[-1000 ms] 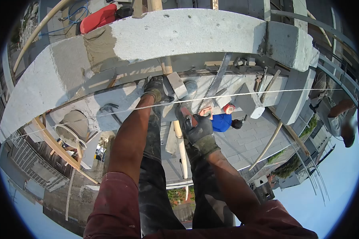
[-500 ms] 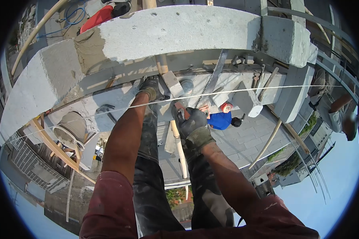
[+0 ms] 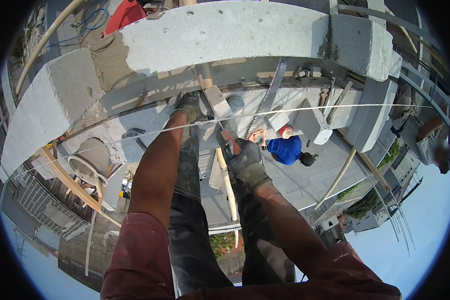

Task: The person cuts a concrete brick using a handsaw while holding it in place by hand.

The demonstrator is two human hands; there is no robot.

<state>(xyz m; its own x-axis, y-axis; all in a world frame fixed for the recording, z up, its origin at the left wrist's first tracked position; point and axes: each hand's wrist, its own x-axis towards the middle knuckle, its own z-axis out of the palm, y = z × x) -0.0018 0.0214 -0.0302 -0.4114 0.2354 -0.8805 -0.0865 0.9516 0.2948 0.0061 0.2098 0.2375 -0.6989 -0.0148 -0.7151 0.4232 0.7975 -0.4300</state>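
Note:
My left hand [image 3: 189, 106], in a dark glove, is closed against the left side of a pale grey block [image 3: 217, 102]; some of its fingers are hidden. Lower right, my gloved right hand [image 3: 247, 157] is wrapped around the salmon-coloured handle [image 3: 229, 139] of a tool. What extends beyond this handle is too slim to make out clearly. Just right of that hand lies a toothed saw blade [image 3: 266, 97], with an orange handle [image 3: 256, 135] at its near end. A taut white string [image 3: 305, 109] crosses above both forearms.
A curved concrete beam [image 3: 225, 37] spans the far side. Hand tools [image 3: 330, 100] lie on the ledge at right. A mortar-stained bucket [image 3: 91, 157] stands at left. One person in blue [image 3: 285, 150] is below, another in red [image 3: 125, 17] beyond the beam, a third [image 3: 420, 135] far right.
My right hand has drawn slightly back from the block, showing more of the salmon handle. The person in blue has shifted right. My left hand keeps its place against the block.

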